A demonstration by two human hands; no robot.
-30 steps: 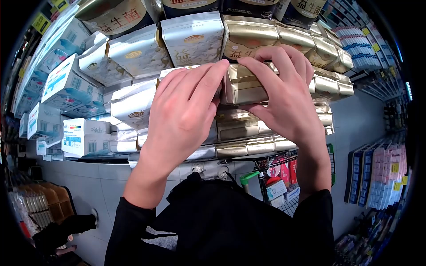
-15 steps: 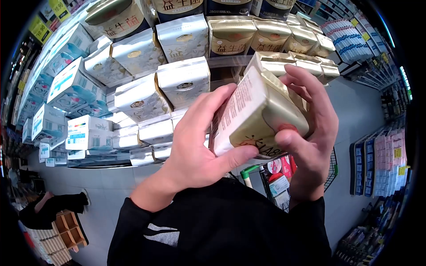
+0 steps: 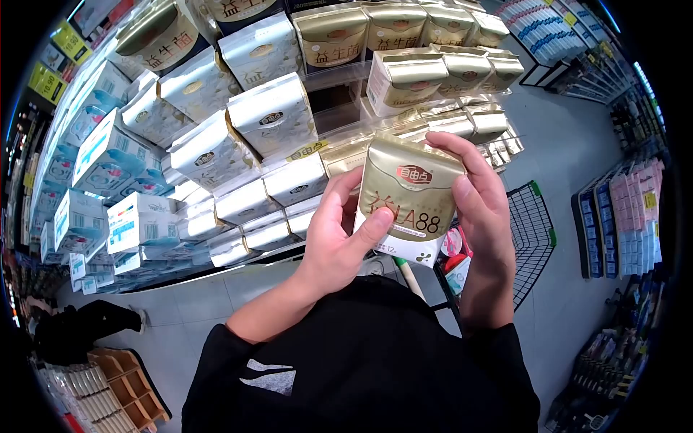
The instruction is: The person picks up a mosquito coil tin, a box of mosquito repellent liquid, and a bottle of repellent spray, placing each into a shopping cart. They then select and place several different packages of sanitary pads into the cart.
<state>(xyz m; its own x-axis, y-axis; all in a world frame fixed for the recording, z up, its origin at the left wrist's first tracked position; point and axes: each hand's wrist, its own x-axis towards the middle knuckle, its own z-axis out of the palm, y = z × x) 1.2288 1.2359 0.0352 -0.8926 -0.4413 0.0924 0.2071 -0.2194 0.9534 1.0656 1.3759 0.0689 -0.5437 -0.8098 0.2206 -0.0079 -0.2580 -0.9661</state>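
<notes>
A gold and white pack of sanitary pads, marked "LA88", is held in front of my chest with its printed face turned up to me. My left hand grips its left side, the thumb lying across the lower front. On the other side my right hand is closed round the right edge, thumb on the upper front and fingers behind. The backs of the pack and some fingertips are hidden. Just beyond it, similar gold packs stand on the shelf, with white packs to their left.
A shopping cart with a black mesh basket and green corners stands at my right, goods partly visible in it. Blue and white boxes fill the left shelf end. At lower left are a person's dark-clothed leg and a wooden rack.
Both hands have turned the pack from a tilted side view to face me and lowered it slightly. The view has shifted, showing more of the cart and lower gold packs.
</notes>
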